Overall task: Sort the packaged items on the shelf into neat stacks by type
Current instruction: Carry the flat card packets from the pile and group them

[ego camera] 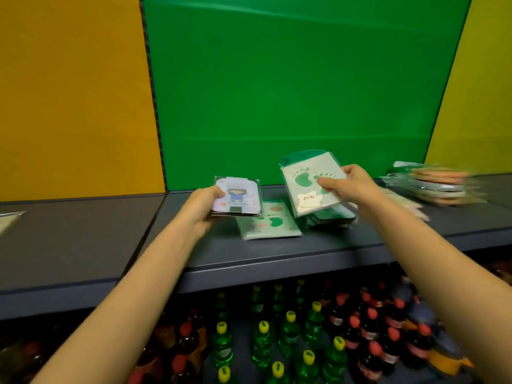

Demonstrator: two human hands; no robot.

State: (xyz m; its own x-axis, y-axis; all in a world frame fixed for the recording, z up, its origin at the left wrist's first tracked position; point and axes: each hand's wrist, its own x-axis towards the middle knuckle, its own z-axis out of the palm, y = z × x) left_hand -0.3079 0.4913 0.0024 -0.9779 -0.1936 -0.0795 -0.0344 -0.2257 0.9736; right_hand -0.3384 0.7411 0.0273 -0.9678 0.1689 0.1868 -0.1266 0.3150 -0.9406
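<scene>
Below the shelf (277,253), bottles (288,333) crowd the lower tier. Above its front edge, the left hand (203,207) grips a lilac packet (237,199); the right hand (347,184) grips a green footprint packet (307,189). Best lower that one squarely onto the green stack (331,216) beneath, edges flush. Farther right lies a blurred pile (435,184).

Illumination was even and moderately bright across the green back panel (291,92), with faint pale horizontal streaks of glare near its top. No hard shadows were visible on the grey shelf (277,250). The lower shelf was dimmer, and its bottles (288,331) appeared soft. The stack of packages at right (435,187) showed strong motion blur. Wide-angle distortion bent the panel seams and the shelf edge outward toward the frame borders. Overall sharpness was low.
</scene>
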